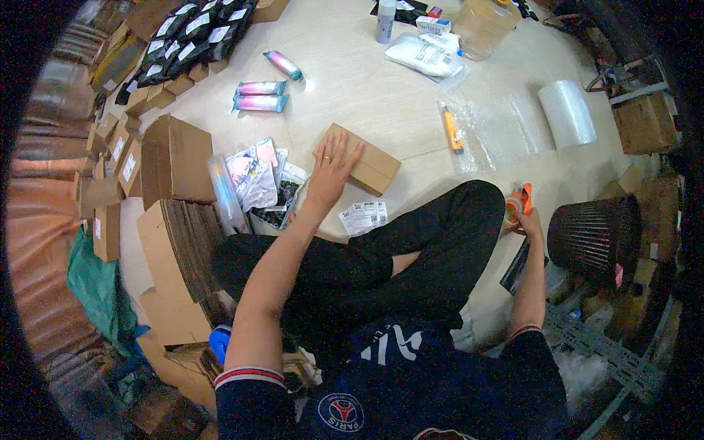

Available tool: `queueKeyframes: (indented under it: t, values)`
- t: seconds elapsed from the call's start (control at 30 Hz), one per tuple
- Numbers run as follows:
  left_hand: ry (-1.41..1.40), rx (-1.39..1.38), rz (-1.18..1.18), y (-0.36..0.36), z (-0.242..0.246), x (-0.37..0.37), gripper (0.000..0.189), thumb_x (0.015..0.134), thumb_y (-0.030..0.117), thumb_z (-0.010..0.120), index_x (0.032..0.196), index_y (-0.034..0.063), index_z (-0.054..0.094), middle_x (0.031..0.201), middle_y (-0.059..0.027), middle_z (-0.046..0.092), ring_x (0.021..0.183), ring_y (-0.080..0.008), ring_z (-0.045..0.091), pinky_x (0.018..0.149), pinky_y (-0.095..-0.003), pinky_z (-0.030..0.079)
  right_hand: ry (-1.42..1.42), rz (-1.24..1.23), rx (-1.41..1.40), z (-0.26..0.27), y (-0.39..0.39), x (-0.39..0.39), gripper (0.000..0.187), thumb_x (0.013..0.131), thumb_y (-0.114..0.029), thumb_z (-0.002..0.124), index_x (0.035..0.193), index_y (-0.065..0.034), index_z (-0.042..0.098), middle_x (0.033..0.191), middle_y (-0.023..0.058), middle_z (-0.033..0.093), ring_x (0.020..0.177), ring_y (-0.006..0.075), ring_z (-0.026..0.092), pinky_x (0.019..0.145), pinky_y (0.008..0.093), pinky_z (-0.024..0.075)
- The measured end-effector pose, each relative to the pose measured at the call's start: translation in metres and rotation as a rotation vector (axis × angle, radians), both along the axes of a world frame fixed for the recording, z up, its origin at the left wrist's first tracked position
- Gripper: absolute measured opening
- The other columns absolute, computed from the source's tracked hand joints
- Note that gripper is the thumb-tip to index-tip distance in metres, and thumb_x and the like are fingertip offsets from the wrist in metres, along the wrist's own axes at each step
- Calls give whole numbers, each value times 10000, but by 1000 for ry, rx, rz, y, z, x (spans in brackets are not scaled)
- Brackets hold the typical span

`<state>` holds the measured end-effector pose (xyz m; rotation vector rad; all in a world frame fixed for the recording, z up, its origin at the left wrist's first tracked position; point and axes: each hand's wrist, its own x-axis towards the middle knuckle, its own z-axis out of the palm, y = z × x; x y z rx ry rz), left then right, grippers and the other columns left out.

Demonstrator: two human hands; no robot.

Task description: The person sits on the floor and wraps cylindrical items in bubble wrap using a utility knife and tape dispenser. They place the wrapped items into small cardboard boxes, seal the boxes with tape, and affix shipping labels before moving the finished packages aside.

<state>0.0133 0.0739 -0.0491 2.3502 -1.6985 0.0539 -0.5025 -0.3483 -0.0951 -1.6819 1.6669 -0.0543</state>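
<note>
My left hand (335,168) lies flat with fingers spread across the left end of the top of a closed cardboard box (377,159), which sits on the floor before my crossed legs. Off to the right, beside my knee, my right hand (529,221) grips an orange tape dispenser (526,198) with a roll of tape in it. Several printed labels (366,215) lie between the box and my legs. To the left of my left hand is a pile of plastic pouches (261,176), partly overlapping each other.
A stack of flattened cardboard (192,253) and an upright carton (176,159) stand left. Three pink-and-teal packages (260,103) lie ahead. At right are an orange-yellow cutter (452,131), a bubble wrap roll (567,114) and a dark basket (594,234). Black parcels (192,38) fill the far left.
</note>
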Motion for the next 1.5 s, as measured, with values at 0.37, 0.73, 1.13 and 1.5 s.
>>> queueKeyframes:
  t: [0.37,0.73,1.13,1.5]
  values:
    - [77,-25,-40,-3,9,14,965,848,-62,656,1696,278,346,1787,-169,195,1638,-447,174,1315,-596,187,-511,722,-721,221,113,236,771,806,9,684,1545,-70,483,1400,178,550,1312,327,587,1151,439,464]
    - [534,-130,-43,-6,4,46,771,850,-31,638,1598,92,496,1630,-207,453,1558,-344,365,1270,-542,303,-318,1066,-726,145,273,371,771,817,-125,775,1547,-193,535,1260,208,531,1073,410,604,883,498,593]
    - [1492,-43,459,-28,61,111,551,932,235,805,1441,84,660,1019,-55,775,819,-146,719,724,-314,607,-195,1230,-625,163,274,382,707,894,-269,781,1552,-236,525,1276,188,553,1048,400,639,873,501,603]
    - [1078,-139,426,-27,6,189,608,836,92,821,1408,0,637,890,-145,823,738,-172,795,721,-306,639,-34,1324,-617,167,267,383,545,923,-316,733,1447,-230,613,1179,168,599,950,399,691,777,508,626]
